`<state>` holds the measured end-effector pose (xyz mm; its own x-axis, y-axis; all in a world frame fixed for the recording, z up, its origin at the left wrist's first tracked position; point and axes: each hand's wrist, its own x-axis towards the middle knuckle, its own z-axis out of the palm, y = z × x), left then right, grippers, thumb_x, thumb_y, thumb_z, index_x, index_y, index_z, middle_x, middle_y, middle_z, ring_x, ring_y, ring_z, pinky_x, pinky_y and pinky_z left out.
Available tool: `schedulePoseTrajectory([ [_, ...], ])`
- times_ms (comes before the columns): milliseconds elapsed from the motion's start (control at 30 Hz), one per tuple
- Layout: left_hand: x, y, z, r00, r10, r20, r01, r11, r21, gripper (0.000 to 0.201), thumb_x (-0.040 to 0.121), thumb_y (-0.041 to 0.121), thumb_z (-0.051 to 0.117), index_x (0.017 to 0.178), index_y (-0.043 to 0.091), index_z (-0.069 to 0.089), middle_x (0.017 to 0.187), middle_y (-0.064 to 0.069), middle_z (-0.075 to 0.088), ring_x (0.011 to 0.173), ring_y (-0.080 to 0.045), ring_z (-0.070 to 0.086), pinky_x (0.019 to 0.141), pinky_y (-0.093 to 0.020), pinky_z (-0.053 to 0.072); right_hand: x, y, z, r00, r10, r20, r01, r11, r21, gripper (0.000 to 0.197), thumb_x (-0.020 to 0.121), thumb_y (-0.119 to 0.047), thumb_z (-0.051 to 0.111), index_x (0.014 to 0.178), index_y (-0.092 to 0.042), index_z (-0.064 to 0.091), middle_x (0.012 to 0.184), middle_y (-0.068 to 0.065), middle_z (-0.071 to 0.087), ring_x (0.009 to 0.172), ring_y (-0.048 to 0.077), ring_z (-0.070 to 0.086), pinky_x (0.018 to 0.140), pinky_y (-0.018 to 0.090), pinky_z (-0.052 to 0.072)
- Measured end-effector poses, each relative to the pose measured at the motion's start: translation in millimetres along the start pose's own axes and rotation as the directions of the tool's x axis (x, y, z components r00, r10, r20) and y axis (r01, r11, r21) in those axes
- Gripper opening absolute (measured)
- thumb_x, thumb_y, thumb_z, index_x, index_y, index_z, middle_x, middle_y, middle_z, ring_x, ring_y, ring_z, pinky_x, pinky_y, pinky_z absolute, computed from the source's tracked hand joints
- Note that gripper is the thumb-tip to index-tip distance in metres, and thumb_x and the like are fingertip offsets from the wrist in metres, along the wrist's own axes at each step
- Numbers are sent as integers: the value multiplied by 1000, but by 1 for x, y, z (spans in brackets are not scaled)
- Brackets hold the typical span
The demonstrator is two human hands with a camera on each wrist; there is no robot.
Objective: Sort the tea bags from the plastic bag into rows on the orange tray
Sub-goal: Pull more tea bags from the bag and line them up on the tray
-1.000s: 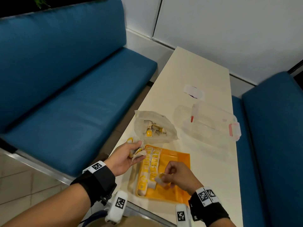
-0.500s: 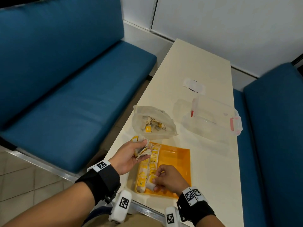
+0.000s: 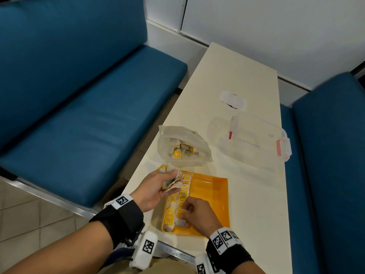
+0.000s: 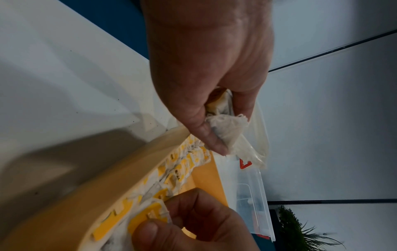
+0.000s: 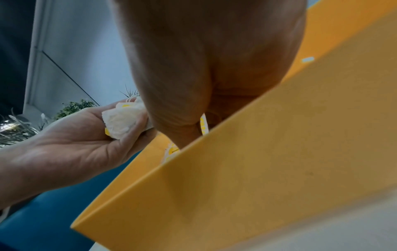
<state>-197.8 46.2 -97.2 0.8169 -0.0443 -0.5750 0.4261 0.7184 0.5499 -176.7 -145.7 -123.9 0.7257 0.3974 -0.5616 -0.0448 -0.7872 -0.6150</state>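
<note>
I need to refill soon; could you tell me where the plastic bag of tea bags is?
In the head view, the plastic bag lies on the table, just beyond the orange tray, left of the clear container.

White tea bags [image 3: 178, 202] with yellow tags line the orange tray [image 3: 209, 204] on a cream table [image 3: 237, 76]. Beyond the tray, a translucent plastic bag [image 3: 183, 147] shows more yellow tags beside a clear container [image 3: 252, 139] with red clips. Blue benches [image 3: 79, 115] flank the table; black wristbands [image 3: 118, 218] carry black-and-white square markers.

Head view high above, looking down; both wrist views close, sharing the orange tray [image 3: 213, 196].
</note>
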Motion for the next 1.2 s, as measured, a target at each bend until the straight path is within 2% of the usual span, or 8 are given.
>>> schedulePoseTrajectory([
  [100, 1, 1, -1, 1000, 1, -2, -1, 1000, 1, 42, 95, 16, 70, 130, -5, 61, 115, -23, 69, 110, -32, 67, 86, -39, 61, -3, 0, -1, 999, 5, -37, -7, 1000, -30, 23, 76, -19, 78, 81, -28, 57, 79, 2, 64, 69, 26, 71, 69, 43, 60],
  [267, 1, 1, -1, 1000, -4, -5, 4, 1000, 8, 41, 95, 15, 70, 130, -4, 62, 114, -24, 69, 107, -31, 66, 83, -37, 62, -7, 2, -2, 988, 18, -151, -35, 993, -109, 39, 71, -28, 82, 82, -25, 45, 87, -4, 58, 75, 12, 55, 63, 25, 44],
  [533, 2, 0, -1, 1000, -9, -16, 9, 1000, 5, 39, 95, 14, 70, 129, -2, 63, 130, -27, 66, 113, -32, 68, 81, -37, 64, -12, 0, 6, 997, -73, 31, 79, 942, -325, 23, 77, -26, 78, 84, -31, 57, 102, -2, 51, 88, 15, 54, 72, 20, 43],
  [700, 3, 0, -2, 1000, -10, -11, 10, 1000, 2, 38, 96, 14, 69, 129, -3, 63, 130, -27, 65, 112, -32, 69, 86, -40, 62, -8, -1, 7, 993, -116, 19, 115, 927, -357, 22, 80, -31, 75, 88, -33, 54, 106, -1, 51, 97, 17, 56, 84, 27, 46],
  [933, 3, 2, 0, 1000, -9, -17, 9, 1000, 2, 39, 95, 15, 70, 129, -3, 63, 128, -27, 66, 114, -34, 68, 87, -42, 62, -7, -3, 1, 986, -160, -40, 138, 931, -337, 21, 82, -41, 72, 89, -36, 53, 102, -7, 50, 90, 11, 54, 80, 25, 46],
  [1000, 4, 3, 1, 999, -3, -32, 3, 1000, 6, 38, 95, 15, 70, 127, -4, 64, 128, -28, 65, 110, -33, 69, 84, -40, 63, -9, -11, -10, 964, -210, -164, 159, 948, -276, 19, 83, -36, 72, 89, -37, 54, 95, -13, 51, 83, 3, 53, 78, 23, 48],
  [1100, 5, 5, 4, 999, -6, -47, 5, 1000, -13, 42, 95, 16, 70, 129, -6, 61, 129, -31, 63, 102, -32, 69, 81, -39, 64, -14, -28, -27, 851, -399, -340, 367, 917, -156, 23, 85, -23, 73, 90, -39, 58, 81, -12, 56, 74, 9, 56, 68, 21, 48],
  [1200, 6, 7, 11, 998, -16, -56, 14, 999, -37, 46, 95, 18, 69, 132, -7, 59, 115, -28, 70, 94, -29, 70, 76, -37, 63, -17, -48, -31, 774, -537, -337, 535, 838, -107, 20, 87, -16, 70, 99, -32, 68, 83, -13, 61, 71, 8, 59, 66, 19, 49],
])
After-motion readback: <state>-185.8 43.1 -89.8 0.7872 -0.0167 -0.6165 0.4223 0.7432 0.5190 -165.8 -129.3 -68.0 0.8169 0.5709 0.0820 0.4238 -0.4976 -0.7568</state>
